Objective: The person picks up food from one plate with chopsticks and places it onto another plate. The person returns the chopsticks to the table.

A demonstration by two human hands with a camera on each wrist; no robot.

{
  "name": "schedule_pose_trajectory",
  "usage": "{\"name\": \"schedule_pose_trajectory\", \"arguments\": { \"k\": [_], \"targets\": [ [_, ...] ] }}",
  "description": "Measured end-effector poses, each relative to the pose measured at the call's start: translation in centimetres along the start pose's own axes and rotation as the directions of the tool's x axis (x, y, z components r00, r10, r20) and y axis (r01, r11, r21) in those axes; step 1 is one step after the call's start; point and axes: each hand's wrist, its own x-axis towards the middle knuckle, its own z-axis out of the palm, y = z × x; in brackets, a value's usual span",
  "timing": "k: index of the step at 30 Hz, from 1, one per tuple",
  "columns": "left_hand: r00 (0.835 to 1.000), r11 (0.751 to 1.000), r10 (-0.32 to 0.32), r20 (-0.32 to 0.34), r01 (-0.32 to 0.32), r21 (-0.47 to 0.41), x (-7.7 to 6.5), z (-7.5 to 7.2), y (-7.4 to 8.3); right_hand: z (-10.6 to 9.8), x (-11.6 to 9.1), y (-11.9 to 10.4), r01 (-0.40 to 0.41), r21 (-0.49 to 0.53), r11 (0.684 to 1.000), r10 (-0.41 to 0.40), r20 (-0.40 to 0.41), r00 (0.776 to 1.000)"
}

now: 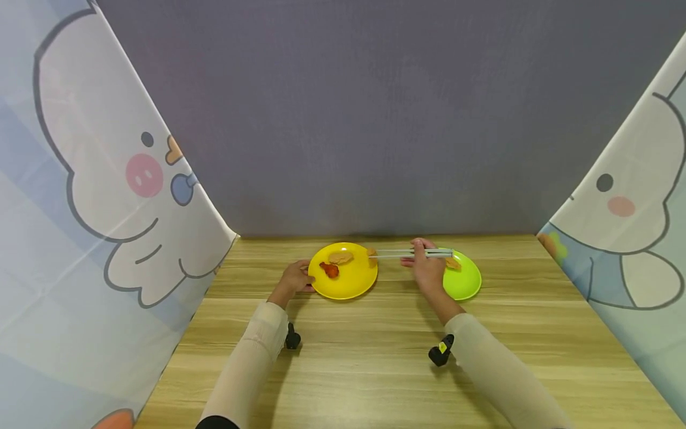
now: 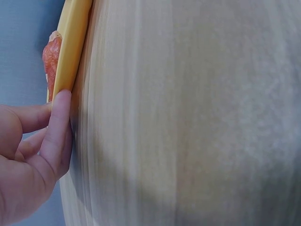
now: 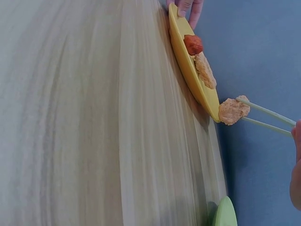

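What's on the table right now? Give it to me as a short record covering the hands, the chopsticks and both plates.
Left hand: grips the left rim of the yellow plate
Right hand: holds the chopsticks
Chopsticks: pinch a tan lump at the yellow plate's right edge; contact with the plate unclear
Yellow plate: carries a red drumstick and a tan oval piece
Green plate: holds a tan morsel; partly hidden

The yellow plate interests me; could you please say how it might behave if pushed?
The yellow plate is probably stiff, since its rim shows no bend where the left hand pinches it. Being wide and shallow, it would likely slide rather than tip.
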Motion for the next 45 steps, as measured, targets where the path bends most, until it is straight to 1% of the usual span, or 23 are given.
{"name": "schedule_pose_trajectory", "arguments": {
  "k": [5, 12, 14, 19, 21, 24, 31, 35, 38, 45],
  "targets": [
    [1.000, 1.000, -0.001, 0.000, 0.001, 0.007, -0.2, 0.0, 0.1, -0.9, 0.0, -0.7, -0.006, 0.042, 0.999, 0.006, -0.003, 1.000],
    [1.000, 1.000, 0.000, -0.003, 0.000, 0.017, -0.2, 0.0, 0.1, -1.8, -1.0, -3.3, 0.020, 0.052, 0.998, -0.020, -0.001, 1.000],
    [1.000, 1.000, 0.000, -0.006, 0.000, 0.018, -0.2, 0.0, 0.1, -2.2, -0.9, -3.4, 0.009, 0.054, 0.998, -0.008, -0.011, 1.000],
    [1.000, 1.000, -0.005, 0.001, 0.005, 0.004, -0.3, -0.1, 0.1, -3.7, 0.1, -1.9, -0.040, 0.044, 0.998, 0.042, -0.051, 0.998],
    [1.000, 1.000, -0.008, 0.005, 0.008, 0.000, -0.3, -0.1, 0.1, -4.3, 0.4, -1.2, -0.047, 0.039, 0.998, 0.049, -0.068, 0.996],
    [1.000, 1.000, -0.015, 0.003, 0.015, 0.002, -0.3, -0.1, 0.1, -5.0, 0.5, -1.2, -0.047, 0.051, 0.998, 0.051, -0.081, 0.995],
    [1.000, 1.000, -0.019, 0.002, 0.019, 0.005, -0.1, 0.0, 0.0, -6.7, 0.5, -2.0, -0.015, 0.094, 0.995, 0.025, -0.100, 0.995],
    [1.000, 1.000, -0.021, -0.001, 0.021, 0.004, 0.0, 0.0, 0.0, -7.6, 0.0, -3.0, 0.024, 0.126, 0.992, -0.013, -0.081, 0.997],
    [1.000, 1.000, -0.020, -0.003, 0.020, -0.004, -0.1, -0.1, 0.0, -8.2, -0.3, -3.7, 0.047, 0.132, 0.990, -0.039, -0.066, 0.997],
    [1.000, 1.000, 0.005, 0.016, -0.005, -0.014, -0.3, -0.2, 0.2, -9.5, -0.5, -4.3, 0.037, 0.117, 0.992, -0.028, -0.082, 0.996]
  ]
}}
